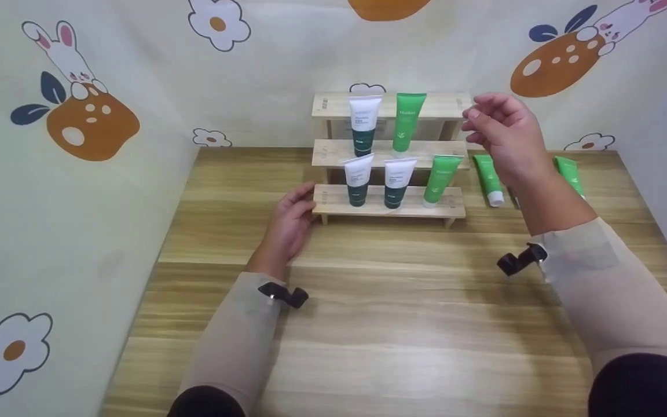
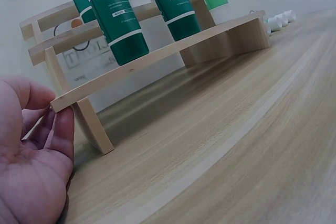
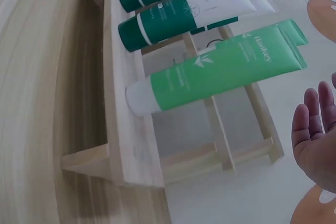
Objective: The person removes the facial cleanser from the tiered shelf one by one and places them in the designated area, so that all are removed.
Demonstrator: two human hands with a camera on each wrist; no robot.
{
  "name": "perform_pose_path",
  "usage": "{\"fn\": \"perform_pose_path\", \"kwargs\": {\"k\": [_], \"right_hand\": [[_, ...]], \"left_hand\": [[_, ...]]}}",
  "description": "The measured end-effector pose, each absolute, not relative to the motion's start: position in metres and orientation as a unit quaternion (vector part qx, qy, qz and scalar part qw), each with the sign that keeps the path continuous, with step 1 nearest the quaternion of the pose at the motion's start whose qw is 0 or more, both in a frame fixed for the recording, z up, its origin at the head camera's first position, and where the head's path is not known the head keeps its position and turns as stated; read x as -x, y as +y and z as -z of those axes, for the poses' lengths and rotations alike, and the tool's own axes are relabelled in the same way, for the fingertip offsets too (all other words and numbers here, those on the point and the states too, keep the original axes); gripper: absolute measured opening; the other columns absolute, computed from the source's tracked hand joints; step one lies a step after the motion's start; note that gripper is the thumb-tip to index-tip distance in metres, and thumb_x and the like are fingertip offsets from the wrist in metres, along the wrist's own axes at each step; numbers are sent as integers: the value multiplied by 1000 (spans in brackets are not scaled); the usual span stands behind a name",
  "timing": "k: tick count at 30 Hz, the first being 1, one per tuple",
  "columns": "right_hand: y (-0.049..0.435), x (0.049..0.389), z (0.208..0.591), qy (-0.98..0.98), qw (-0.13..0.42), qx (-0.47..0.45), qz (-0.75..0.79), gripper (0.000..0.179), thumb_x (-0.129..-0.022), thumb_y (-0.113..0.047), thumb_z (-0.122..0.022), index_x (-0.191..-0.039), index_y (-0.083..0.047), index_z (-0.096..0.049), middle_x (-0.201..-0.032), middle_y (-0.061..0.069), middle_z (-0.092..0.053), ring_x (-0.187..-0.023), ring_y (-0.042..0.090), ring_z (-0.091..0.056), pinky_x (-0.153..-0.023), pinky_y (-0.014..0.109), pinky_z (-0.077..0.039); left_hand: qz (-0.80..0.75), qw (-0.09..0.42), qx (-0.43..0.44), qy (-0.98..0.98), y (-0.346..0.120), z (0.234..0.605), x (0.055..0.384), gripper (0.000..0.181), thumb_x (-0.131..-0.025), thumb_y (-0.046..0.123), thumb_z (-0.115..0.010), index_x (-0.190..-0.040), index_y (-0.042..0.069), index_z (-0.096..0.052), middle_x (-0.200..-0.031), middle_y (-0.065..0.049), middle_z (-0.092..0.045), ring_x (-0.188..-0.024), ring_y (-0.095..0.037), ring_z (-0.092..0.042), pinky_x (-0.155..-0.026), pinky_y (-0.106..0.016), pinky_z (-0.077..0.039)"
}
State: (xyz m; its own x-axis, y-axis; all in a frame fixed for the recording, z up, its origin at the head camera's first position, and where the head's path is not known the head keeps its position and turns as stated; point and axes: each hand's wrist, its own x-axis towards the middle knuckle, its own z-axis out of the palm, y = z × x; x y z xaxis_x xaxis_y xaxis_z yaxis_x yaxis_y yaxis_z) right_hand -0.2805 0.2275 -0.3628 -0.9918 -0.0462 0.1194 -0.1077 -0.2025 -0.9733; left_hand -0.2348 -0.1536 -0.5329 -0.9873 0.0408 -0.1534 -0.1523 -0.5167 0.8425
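A three-tier wooden rack (image 1: 388, 209) stands on the table. My left hand (image 1: 292, 223) pinches the left end of its lowest shelf, which lies between thumb and fingers in the left wrist view. On that shelf two white and dark-green squeeze tubes (image 1: 358, 180) (image 1: 399, 183) and a green squeeze tube (image 1: 442, 180) stand on their caps. The middle shelf carries another white and dark-green tube (image 1: 364, 124) and a green tube (image 1: 408, 123). Raised beside the rack's right end, my right hand (image 1: 510, 136) holds nothing, its fingers loosely bent.
Right of the rack, green tubes (image 1: 488, 180) (image 1: 570, 175) lie on the table (image 1: 368, 324), partly behind my right forearm. A patterned cloth (image 1: 275, 75) hangs behind the rack and down the left side. A pale wall (image 1: 663, 133) borders the right.
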Motion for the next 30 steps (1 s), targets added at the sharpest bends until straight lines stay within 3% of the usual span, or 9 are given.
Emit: {"fn": "perform_pose_path", "kwargs": {"k": [12,16,24,30], "right_hand": [[209,297,350,-662,-11,-63,-747,43,-91,-23,-85,-129,-9,-68,-116,8,-70,-104,23,-72,-86,24,-63],[206,304,349,-694,-17,-64,-717,43,-91,-25,-86,-129,-12,-69,-117,6,-68,-108,23,-72,-89,24,-62],[198,312,348,-714,-7,-110,-692,36,-93,-14,-83,-126,-10,-70,-116,7,-69,-104,22,-72,-87,22,-63],[187,312,342,-743,-13,-107,-661,33,-96,-15,-80,-127,-13,-71,-118,5,-69,-109,22,-70,-90,22,-62]], "left_hand": [[-865,53,59,495,-154,532,234,58,-99,-10,-51,-156,-6,-42,-154,-17,-54,-127,-24,-64,-104,-30,-59],[-866,52,59,493,-154,533,233,56,-99,-9,-51,-155,-6,-45,-152,-15,-56,-124,-22,-65,-102,-29,-59],[-868,46,46,493,-152,535,235,56,-99,-11,-50,-154,-8,-45,-138,-9,-62,-115,-17,-66,-94,-24,-58],[-866,46,53,495,-152,533,235,57,-98,-11,-50,-155,-8,-44,-139,-9,-62,-115,-17,-66,-94,-24,-59]]}}
